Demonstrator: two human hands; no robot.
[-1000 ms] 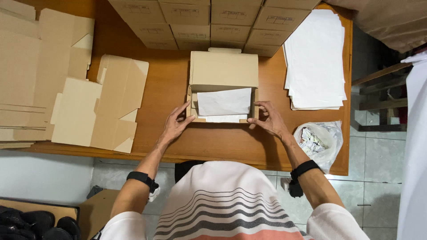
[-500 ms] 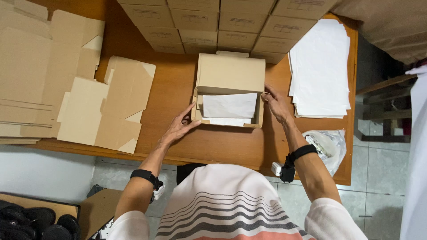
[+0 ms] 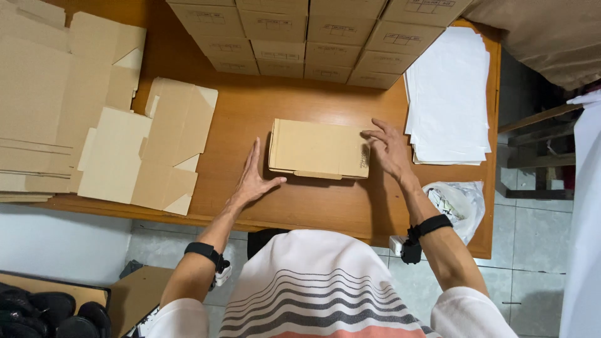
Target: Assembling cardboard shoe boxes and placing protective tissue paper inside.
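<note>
- The wooden table (image 3: 250, 119) is the largest thing in view and carries everything the hands work on; its near edge runs just in front of both wrists.
- A spread of flat cardboard sheets (image 3: 37, 100) lies well to the left of the left hand, with an unfolded box blank (image 3: 150, 150) between that spread and the hand.
- A row of closed stacked cartons (image 3: 300, 37) sits along the far side, beyond both hands and apart from them.
- A stack of white paper (image 3: 447, 94) lies just to the right of the right hand, beyond its knuckles.
- The small cardboard box (image 3: 319, 149) lies shut and flat on the table between the two hands, lid down, its long sides running left to right.
- A clear plastic bag (image 3: 457, 203) hangs at the table's right edge, near the right forearm.
- The right hand (image 3: 389, 150) is open, fingers spread and slightly curled, fingertips touching the box's right end; it grips nothing.
- The left hand (image 3: 253, 178) lies open and flat on the table just beside the box's left end, thumb pointing at the near corner; whether the thumb touches the box I cannot tell.
- A black wristband sits on each wrist (image 3: 201, 250), nearest the body.
</note>
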